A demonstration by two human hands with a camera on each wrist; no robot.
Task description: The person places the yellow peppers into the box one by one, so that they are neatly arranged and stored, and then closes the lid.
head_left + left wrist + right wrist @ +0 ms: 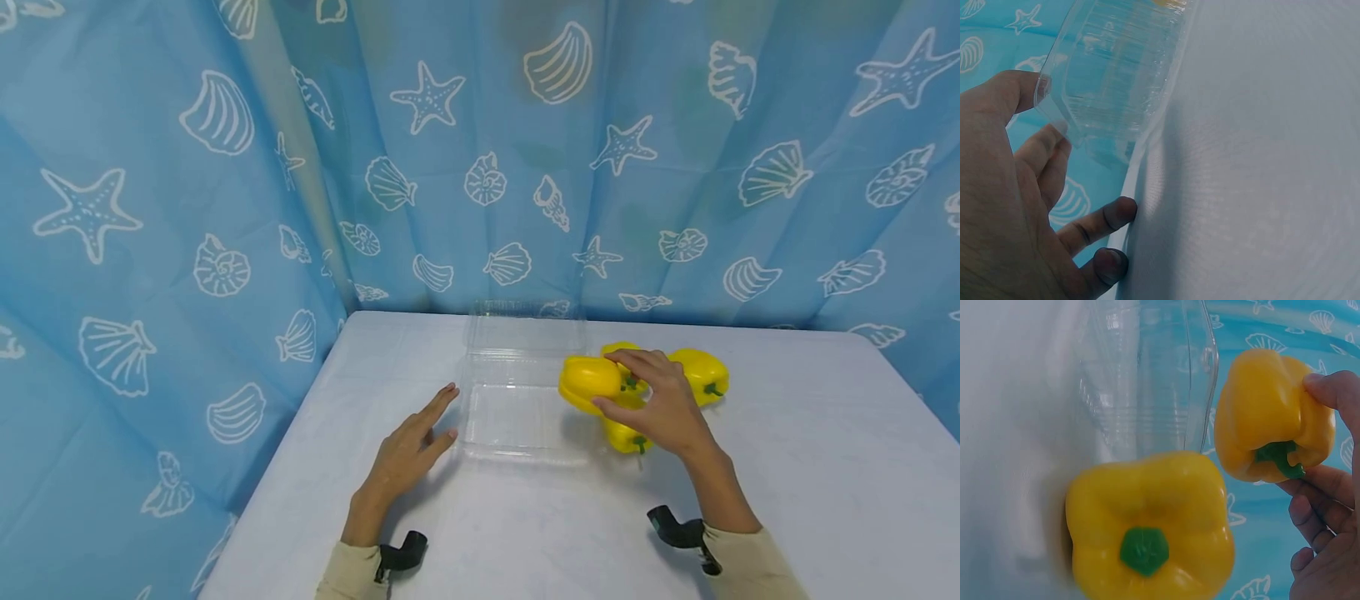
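My right hand [663, 408] grips a yellow bell pepper [588, 382] between thumb and fingers, raised over the right side of a clear plastic container [517, 417]. In the right wrist view the held bell pepper [1272, 412] has its green stem pointing down toward the fingers. Beside the container's left edge, my left hand [405, 458] has its fingers extended. The left wrist view shows that hand [1016, 187] with a digit at the rim of the clear container [1116, 75]. The container's hinged lid [525, 333] stands open at the back.
Three more yellow bell peppers are on the white table [825, 467]: a front one [622, 437], a rear one [618, 347] partly hidden, and one farther right [701, 373]. A blue shell-patterned curtain [487, 125] hangs behind and to the left.
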